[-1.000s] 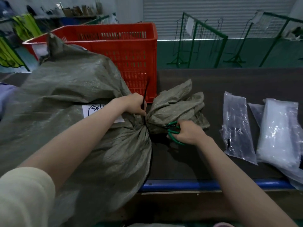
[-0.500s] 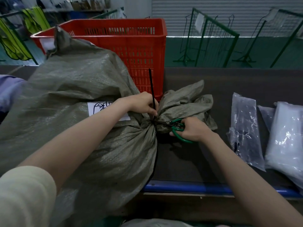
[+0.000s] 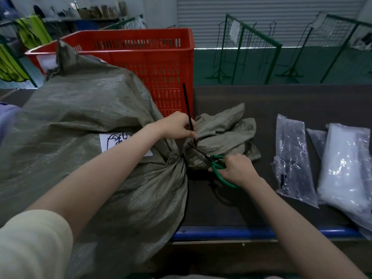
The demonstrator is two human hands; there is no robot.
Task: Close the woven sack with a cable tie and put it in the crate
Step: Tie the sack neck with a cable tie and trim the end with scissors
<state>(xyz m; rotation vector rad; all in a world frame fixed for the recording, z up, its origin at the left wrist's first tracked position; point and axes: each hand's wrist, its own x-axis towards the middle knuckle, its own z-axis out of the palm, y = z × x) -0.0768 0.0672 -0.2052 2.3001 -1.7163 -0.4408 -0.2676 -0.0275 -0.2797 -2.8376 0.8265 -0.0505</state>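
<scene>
A single wide-angle view from the person's head looks forward and down, close over the dark work table (image 3: 281, 109). The blue front table rail (image 3: 221, 232) lies near, the red slotted plastic crate (image 3: 153, 63) far left, green wire racks (image 3: 249, 49) beyond.

Dark table (image 3: 281, 101) bears woven sack (image 3: 84, 117), crate (image 3: 161, 63), plastic bags (image 3: 342, 164).

Dim, soft indoor light; wide-angle bending at edges.
</scene>
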